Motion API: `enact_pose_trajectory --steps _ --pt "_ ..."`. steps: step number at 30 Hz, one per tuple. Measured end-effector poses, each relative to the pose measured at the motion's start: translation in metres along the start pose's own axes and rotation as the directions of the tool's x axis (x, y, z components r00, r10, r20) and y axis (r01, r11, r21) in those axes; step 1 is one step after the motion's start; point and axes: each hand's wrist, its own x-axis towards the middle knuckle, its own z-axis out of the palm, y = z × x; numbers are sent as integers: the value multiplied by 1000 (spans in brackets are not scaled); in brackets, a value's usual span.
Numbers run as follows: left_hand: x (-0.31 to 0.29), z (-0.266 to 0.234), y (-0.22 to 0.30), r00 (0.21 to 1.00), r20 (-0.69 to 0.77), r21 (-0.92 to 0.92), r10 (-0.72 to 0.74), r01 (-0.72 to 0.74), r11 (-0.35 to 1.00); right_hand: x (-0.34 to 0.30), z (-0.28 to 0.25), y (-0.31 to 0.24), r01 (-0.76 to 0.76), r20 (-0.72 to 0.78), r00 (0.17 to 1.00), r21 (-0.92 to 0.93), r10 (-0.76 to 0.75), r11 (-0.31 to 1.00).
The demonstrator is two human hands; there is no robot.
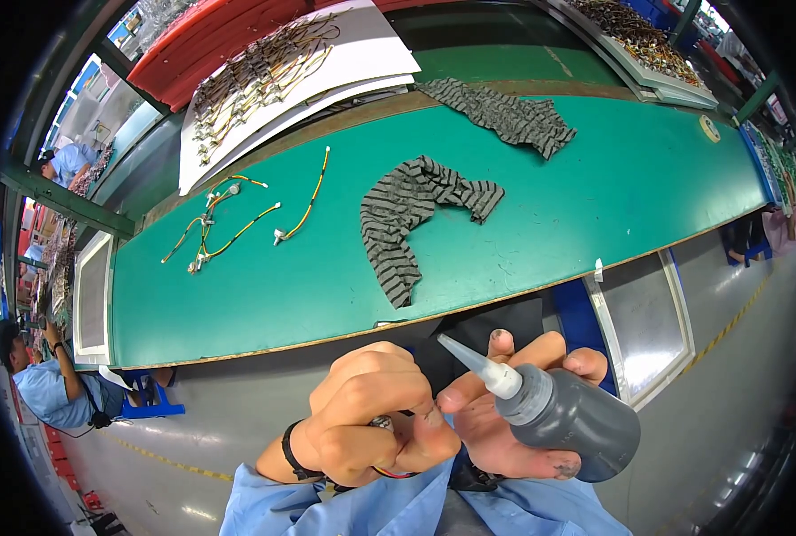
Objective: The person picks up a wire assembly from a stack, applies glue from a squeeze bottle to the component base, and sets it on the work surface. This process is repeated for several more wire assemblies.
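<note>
My left hand (367, 411) is closed, its fingers curled round a small wired metal part (381, 422). Only a bit of metal shows between the fingers, and thin coloured wires come out below. In my right hand (487, 438) lies a dark grey squeeze bottle (586, 422) with a pale tapered nozzle, tilted so that the nozzle points up and left. The thumb and fingers hold the bottle from both sides; dark smudges mark the fingertips. Both hands are close together over my lap, in front of the green table (282, 308).
Several wired metal parts (203, 223) lie loose on the table's left. Two striped cloth pieces (398, 210) rest mid-table. Behind, a white board (371, 49) bears many more wired parts. A tape roll (709, 129) sits far right. A person in blue (54, 393) is at left.
</note>
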Motion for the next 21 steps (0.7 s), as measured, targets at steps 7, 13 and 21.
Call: enact_pose_trajectory --steps 7,13,21 --pt "4 -2 -2 999 49 7 -14 14 1000 6 1 4 90 49 995 -44 -87 995" --pt "6 0 -2 996 85 26 -14 12 1000 7 7 3 174 4 985 -128 -175 976" --pt "2 3 -5 995 25 -2 96 -96 995 3 13 0 166 9 986 -206 -168 964"
